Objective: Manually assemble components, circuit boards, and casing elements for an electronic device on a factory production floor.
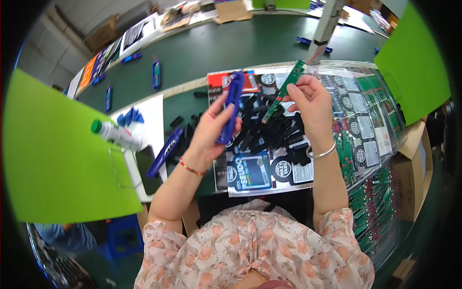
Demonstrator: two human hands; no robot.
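Note:
My left hand (215,123) is closed round a long purple plastic casing (233,107), held tilted with its upper end pointing away from me. To its right, my right hand (311,102) pinches a narrow green circuit board (284,91) between thumb and fingers. The board slants, its lower end toward the casing, and the two are apart. Beneath both hands lies a heap of small black parts (274,127) on a printed sheet (245,189). Another purple casing (164,152) rests left of my left forearm.
A phone (147,168) and a green-capped white bottle (115,134) are at the left, near a green panel (62,154). Many green circuit boards (368,207) lie at the right beside a cardboard box (414,168). More purple casings (156,74) lie farther off, and a pole (326,31) stands at the back.

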